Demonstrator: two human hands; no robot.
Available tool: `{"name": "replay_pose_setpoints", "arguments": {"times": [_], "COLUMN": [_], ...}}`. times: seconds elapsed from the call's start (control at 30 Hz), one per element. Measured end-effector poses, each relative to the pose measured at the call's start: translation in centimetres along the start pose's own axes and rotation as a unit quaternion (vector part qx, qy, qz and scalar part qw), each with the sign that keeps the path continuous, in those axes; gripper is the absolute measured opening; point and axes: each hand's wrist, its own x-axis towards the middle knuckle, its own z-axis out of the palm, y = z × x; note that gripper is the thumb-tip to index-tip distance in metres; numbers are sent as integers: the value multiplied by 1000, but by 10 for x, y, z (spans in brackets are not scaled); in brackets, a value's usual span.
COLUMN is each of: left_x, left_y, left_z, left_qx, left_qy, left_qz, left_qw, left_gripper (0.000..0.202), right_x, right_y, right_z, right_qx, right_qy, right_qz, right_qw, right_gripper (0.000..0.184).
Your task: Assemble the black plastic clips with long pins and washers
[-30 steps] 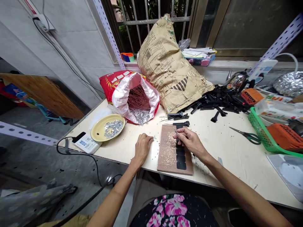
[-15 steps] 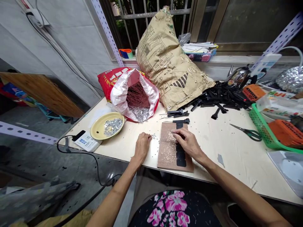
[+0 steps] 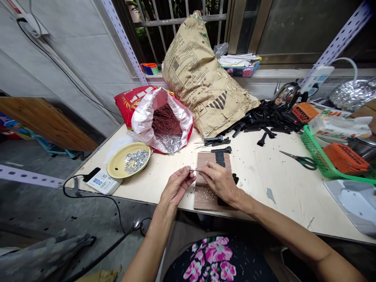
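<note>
My left hand (image 3: 178, 186) and my right hand (image 3: 219, 181) meet just above the table's front edge, over the left side of a brown board (image 3: 210, 193). Both pinch together at a thin metal pin (image 3: 194, 170) held between their fingertips. The board carries a row of black pieces (image 3: 219, 158) and a scatter of small metal bits. A red and white bag of long pins (image 3: 164, 121) lies open behind my left hand. A yellow plate of small silver parts (image 3: 129, 163) sits to the left.
A large brown paper sack (image 3: 202, 84) leans against the window. Black plastic parts (image 3: 264, 119) are heaped at the back right, with scissors (image 3: 298, 158) and a green basket (image 3: 326, 164) beside them. A small white scale (image 3: 101, 181) with a cable sits at the front left corner.
My left hand has lifted off the table and moved right. My right hand has come left off the black pieces to meet it, and both now pinch the pin.
</note>
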Motion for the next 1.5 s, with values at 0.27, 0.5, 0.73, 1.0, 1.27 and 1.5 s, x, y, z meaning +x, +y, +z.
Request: {"name": "replay_pose_setpoints", "arguments": {"times": [0.27,0.5,0.73,1.0,1.27,1.5], "left_x": [-2,-1,1,4,8,11], "left_y": [-1,-3,-11,-15,-19,-29], "left_z": [7,11,15,16,15,22], "left_qx": [57,112,168,193,193,249], "left_qy": [21,17,21,16,5,12], "left_qz": [66,72,137,130,115,94], "left_qw": [996,991,976,972,975,964], "left_gripper": [32,32,28,27,25,33], "right_x": [-2,-7,-10,-13,-16,-23], "right_y": [-4,0,4,9,19,41], "right_z": [-10,-8,-7,-4,1,-9], "right_qx": [-91,-128,-104,-81,61,149], "right_qy": [18,42,47,34,16,0], "right_qz": [-17,-34,18,36,53,83], "right_qw": [996,990,993,996,997,985], "right_gripper": [23,19,23,29,25,16]}}
